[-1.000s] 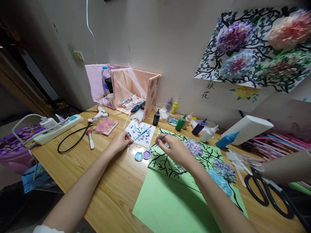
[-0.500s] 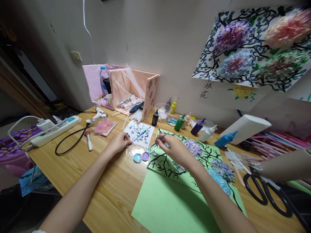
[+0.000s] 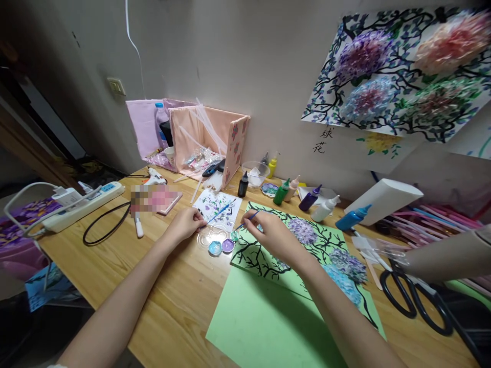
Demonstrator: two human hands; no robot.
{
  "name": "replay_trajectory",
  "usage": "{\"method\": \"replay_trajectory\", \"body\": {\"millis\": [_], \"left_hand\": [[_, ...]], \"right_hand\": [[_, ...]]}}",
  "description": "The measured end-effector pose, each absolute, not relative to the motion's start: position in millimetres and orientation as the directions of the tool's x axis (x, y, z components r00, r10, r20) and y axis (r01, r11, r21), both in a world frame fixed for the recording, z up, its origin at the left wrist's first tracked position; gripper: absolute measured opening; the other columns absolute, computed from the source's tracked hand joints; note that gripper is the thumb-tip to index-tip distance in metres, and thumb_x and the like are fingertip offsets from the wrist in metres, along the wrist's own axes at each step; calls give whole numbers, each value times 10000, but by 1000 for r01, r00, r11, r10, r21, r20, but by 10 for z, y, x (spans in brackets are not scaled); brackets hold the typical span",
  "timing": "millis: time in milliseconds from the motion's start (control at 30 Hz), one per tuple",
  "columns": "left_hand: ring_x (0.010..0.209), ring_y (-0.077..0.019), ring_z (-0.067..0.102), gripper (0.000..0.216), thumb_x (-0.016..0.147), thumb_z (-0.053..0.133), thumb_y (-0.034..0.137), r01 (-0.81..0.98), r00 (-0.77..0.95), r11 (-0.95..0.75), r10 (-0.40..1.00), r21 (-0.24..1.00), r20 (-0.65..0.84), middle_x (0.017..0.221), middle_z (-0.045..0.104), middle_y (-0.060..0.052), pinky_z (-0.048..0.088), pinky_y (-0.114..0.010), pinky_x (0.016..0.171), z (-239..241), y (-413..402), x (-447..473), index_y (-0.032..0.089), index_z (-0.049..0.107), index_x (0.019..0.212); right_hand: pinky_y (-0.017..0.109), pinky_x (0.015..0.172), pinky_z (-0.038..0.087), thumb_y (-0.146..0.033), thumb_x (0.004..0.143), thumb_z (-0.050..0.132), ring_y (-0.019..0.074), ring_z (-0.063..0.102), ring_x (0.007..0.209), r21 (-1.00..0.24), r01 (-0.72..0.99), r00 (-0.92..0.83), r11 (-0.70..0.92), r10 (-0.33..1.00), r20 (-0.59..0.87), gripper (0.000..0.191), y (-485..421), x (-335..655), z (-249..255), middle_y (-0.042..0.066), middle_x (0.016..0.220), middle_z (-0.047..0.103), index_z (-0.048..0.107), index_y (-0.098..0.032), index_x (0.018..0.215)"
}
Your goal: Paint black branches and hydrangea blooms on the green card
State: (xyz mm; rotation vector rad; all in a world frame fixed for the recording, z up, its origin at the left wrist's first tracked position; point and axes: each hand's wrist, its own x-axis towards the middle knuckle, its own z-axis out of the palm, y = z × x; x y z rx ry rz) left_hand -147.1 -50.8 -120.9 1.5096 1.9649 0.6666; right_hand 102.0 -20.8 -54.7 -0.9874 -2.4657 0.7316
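A thin blue paintbrush [image 3: 245, 221] is pinched in my right hand [image 3: 264, 229], its tip down at the green paint well [image 3: 234, 236] of a clear flower-shaped palette [image 3: 204, 239]. Light-blue paint [image 3: 215, 248] and purple paint [image 3: 227, 246] fill two other wells. My left hand [image 3: 186, 223] is closed, its fingertips at the palette's upper left edge and near the end of a second blue brush [image 3: 221, 211]; I cannot tell which it grips. That brush lies across a paint-dabbed white paper [image 3: 207, 200]. Under my right forearm is a green sheet [image 3: 253, 255] with black branches and flower clusters.
Paint bottles, including a black bottle [image 3: 243, 185] and a green bottle [image 3: 282, 192], stand along the wall. Scissors [image 3: 399, 294] and a blue bottle [image 3: 353, 219] are at right. A glue gun [image 3: 156, 177], a power strip [image 3: 84, 207] and a pink fabric box [image 3: 235, 148] lie left and behind.
The whole view has shifted slightly, with the scene sliding a little to the left. Both hands keep nearly the same places, the right brush still at the green well.
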Motion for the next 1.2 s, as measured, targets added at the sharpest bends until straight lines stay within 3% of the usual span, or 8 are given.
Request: {"method": "replay_trajectory", "body": {"millis": [333,567,767,1200], "left_hand": [[542,-163,600,184,699,627,339,700,-199,241,970,673,-141,563,643,-16,379,-241,524,-1247,-475,-1506,158,605,674],[536,-155,594,191,699,634,343,712,-209,251,967,655,-143,561,641,-12,375,-234,526,-1203,-484,-1483,156,608,670],[545,-154,600,175,711,625,328,721,-211,257,966,644,-149,570,646,-12,374,-230,523,-1174,-494,-1468,158,604,673],[522,-149,584,186,706,629,337,723,-224,269,963,637,-152,554,634,-9,357,-233,513,-1141,-502,-1451,158,600,662]], "right_hand": [[257,621,386,-201,889,420,149,585,705,-644,496,-667,583,730,147,193,-191,1018,-543,34,788,661,609,-193,853],[245,580,364,-190,876,439,132,545,631,-609,536,-653,584,745,140,175,-194,1018,-542,17,718,636,587,-187,784],[260,628,381,-187,878,444,158,559,732,-582,541,-658,607,736,156,160,-209,999,-549,40,778,640,601,-182,846],[252,633,386,-171,867,441,137,546,675,-572,502,-703,649,691,167,173,-211,990,-586,21,733,620,602,-188,807]]}}
